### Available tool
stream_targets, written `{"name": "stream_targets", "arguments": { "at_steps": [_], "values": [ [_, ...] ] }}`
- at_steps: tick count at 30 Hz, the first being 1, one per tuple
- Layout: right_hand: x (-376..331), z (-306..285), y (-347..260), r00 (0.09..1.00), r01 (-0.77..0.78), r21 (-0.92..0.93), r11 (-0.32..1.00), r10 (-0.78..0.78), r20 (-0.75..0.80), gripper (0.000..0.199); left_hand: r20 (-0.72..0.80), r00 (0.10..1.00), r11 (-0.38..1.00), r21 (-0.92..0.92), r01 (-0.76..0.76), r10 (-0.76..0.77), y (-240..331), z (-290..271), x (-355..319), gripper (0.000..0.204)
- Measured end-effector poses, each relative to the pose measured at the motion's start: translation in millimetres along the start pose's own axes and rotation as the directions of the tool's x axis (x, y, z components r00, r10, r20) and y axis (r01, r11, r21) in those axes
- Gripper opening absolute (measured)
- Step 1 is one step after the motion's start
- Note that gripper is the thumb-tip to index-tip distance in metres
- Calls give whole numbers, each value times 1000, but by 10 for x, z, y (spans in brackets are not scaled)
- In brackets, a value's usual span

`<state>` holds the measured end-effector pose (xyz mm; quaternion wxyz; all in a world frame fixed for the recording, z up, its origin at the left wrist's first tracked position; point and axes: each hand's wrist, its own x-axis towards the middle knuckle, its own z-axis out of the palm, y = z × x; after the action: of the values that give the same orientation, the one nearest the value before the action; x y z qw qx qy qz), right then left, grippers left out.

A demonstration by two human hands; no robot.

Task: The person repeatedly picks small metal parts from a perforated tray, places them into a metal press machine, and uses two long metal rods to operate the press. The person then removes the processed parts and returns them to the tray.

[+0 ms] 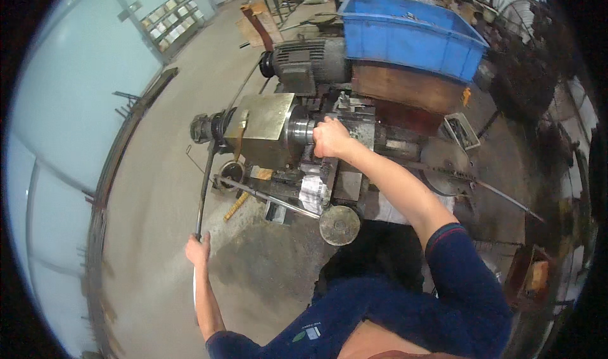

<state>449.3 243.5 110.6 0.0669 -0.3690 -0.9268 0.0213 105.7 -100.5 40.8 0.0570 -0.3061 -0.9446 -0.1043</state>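
Note:
A small lathe-like machine stands before me, its grey block-shaped headstock (265, 123) topped by a flat plate. My left hand (198, 249) is closed round a long dark bar (206, 185), low at the left. That bar rises to the black threaded fitting (218, 128) on the headstock's left end. At the other end, my right hand (331, 137) wraps round the front of the shiny spindle nose (300, 132). Whether a small part sits inside my right fingers is hidden. A metal lever rod (272, 199) and a round grey disc (340, 225) are nearer my body.
Behind the headstock sits a ribbed electric motor (310, 61). A blue plastic crate (411, 39) rests on a wooden box (408, 87) at the far right. A yellow-handled tool (237, 206) and a white rag (312, 193) lie beside the machine. Long bars (117, 163) line the left wall.

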Motion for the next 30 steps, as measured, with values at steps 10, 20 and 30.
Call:
{"name": "stream_targets", "arguments": {
  "at_steps": [10,20,30],
  "values": [
    [-145,-130,89,999,-12,-134,991,6,-47,24,436,886,959,-280,-31,156,584,-467,-136,25],
    [-745,-2050,1219,720,-130,-294,947,-114,-685,35,439,823,405,-869,285,361,427,212,293,24],
    [-1673,-2372,1407,620,-141,-180,974,-55,-783,38,439,820,363,-880,308,368,379,318,336,28]
  ]
}}
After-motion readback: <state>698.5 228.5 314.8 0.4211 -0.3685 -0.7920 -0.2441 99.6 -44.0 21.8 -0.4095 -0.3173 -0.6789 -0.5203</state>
